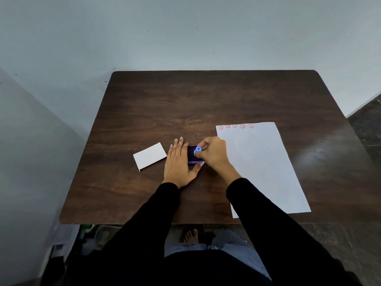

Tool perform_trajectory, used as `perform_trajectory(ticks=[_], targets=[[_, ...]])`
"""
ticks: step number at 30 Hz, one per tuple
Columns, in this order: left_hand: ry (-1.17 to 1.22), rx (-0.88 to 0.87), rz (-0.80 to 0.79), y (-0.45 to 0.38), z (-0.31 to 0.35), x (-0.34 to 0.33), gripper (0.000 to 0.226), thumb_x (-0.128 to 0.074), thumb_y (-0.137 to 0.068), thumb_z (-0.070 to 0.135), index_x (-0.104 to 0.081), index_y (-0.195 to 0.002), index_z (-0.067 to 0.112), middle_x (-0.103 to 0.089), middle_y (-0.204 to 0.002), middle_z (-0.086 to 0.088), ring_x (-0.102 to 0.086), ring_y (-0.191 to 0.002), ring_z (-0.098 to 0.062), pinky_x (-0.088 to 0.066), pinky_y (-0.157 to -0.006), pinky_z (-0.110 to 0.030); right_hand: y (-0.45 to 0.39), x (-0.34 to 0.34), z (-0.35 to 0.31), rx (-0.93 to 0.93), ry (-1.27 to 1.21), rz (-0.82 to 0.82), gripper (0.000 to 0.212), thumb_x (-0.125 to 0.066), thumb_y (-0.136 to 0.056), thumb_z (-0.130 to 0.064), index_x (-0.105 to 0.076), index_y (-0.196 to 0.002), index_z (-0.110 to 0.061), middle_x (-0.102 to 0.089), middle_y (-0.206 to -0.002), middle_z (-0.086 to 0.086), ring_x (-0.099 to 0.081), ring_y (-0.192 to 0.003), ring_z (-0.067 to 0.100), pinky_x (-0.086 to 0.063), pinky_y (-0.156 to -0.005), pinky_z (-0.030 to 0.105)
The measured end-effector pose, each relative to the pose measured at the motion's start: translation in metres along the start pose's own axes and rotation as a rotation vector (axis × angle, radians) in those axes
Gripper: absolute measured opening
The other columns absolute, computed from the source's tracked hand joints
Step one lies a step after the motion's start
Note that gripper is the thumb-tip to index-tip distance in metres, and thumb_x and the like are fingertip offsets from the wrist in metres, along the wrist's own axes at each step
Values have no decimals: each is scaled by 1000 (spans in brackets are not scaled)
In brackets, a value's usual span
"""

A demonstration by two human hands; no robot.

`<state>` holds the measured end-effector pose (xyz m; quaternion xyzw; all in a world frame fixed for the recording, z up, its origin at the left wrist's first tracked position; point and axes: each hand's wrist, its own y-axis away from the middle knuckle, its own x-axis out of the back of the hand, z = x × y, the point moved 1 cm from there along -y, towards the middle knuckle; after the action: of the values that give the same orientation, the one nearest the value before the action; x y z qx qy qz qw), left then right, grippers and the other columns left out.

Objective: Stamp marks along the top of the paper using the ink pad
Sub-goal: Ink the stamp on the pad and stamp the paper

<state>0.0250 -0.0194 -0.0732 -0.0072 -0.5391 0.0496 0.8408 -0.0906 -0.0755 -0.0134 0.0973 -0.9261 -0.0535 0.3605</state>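
A person in black sleeves sits at a dark wooden tabletop (206,104) pushed up against a pale wall. The ink pad (193,154), dark purple, lies flat near the middle of the tabletop, mostly hidden between the two hands. The left hand (179,164) rests flat on the wood against the pad's left side, fingers (179,143) stretched forward and close together, thumb spread out along the pad's near edge; it braces the pad rather than gripping it. The right hand (213,153) comes in from the right with its fingers curled tight around a small blue stamp (198,149), whose round top faces up. The stamp stands over the pad's right part; whether its face is touching the ink I cannot tell.

Just right of the hands lies the paper (261,168), a white sheet set slightly askew, its near left corner covered by the right sleeve. Along its top edge runs a row of five red smiley marks (235,126), starting at the left corner and reaching a little past the middle. Left of the left hand, near but apart from it, lies a small white lid (149,156).
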Motion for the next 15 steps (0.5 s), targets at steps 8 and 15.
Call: perform_trajectory(ticks=[8,15], targets=[[1,-6,-1,0,-1,-1,91,-34,-75,68,-35,-139,4,-26,-154,-15,-17,-145,-29,-11,-119,-39,1,5,7,-53,-108,-21,17,-80,-67,-9,-72,-82,-6,-72,-80,7,-65,-71,15,-52,-64,20],[-13,-1,-15,-1,0,1,89,-39,-76,64,-33,-140,4,-23,-155,-15,-15,-146,-28,-10,-119,-38,1,-5,-1,-20,24,3,11,-77,-70,-8,-70,-79,-6,-72,-84,11,-66,-80,21,-57,-74,33]])
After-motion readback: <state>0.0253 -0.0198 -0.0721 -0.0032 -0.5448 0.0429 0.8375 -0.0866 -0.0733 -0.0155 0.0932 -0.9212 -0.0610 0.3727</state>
